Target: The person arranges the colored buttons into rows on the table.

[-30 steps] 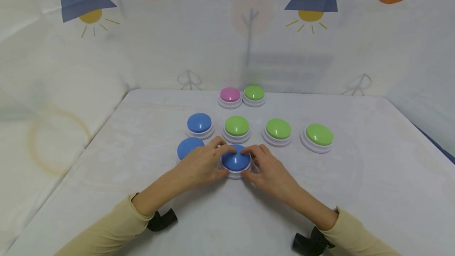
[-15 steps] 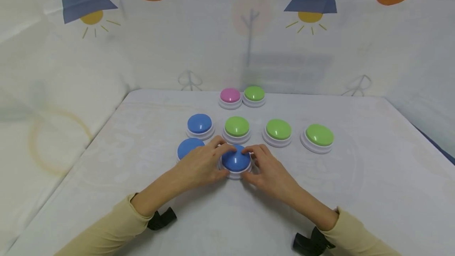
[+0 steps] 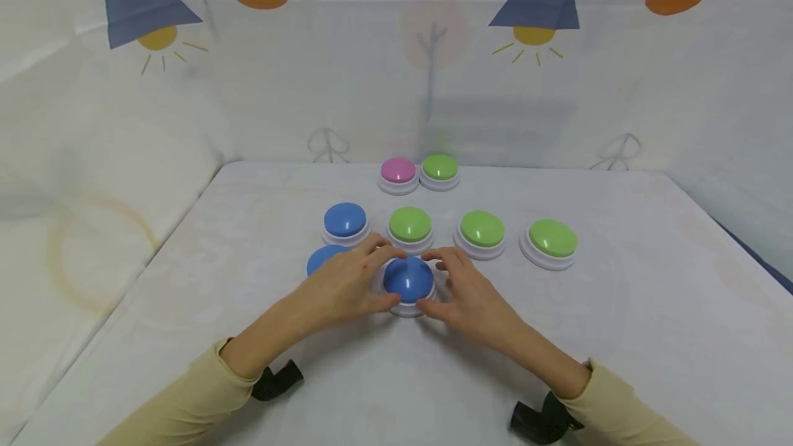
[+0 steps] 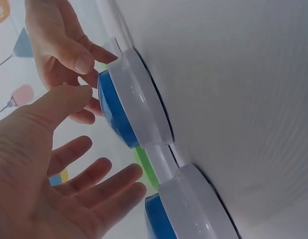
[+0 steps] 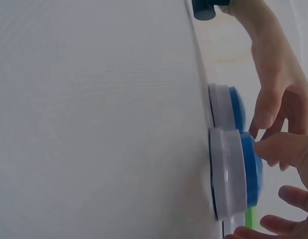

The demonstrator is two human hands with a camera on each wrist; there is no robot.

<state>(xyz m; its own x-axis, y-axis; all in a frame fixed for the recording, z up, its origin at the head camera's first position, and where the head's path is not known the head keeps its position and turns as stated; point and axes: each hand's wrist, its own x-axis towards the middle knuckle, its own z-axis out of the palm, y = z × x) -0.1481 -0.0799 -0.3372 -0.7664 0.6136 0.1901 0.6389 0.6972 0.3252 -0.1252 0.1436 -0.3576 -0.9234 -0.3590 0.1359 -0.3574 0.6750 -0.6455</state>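
A round push button with a blue dome (image 3: 407, 281) and white base sits on the white table, between both hands. My left hand (image 3: 347, 284) is at its left side, fingers spread and lightly bent; in the left wrist view they stand clear of the dome. From the right, my right hand (image 3: 473, 298) frames the same button with thumb and fingers parted. In the right wrist view the right thumb (image 5: 281, 148) overlaps the dome's edge; contact is hard to tell. Behind the left hand, a second blue button (image 3: 322, 257) is partly hidden.
A third blue button (image 3: 345, 219) and a row of green buttons (image 3: 482, 228) lie beyond the hands. Farther back, a pink button (image 3: 398, 170) stands next to another green button (image 3: 440, 166). A printed white cloth (image 3: 279, 81) hangs behind the table.
Both hands have loosened, their fingertips lifting off the top of the blue button and spreading wider apart. The buttons keep their places on the table; the head view has shifted slightly.
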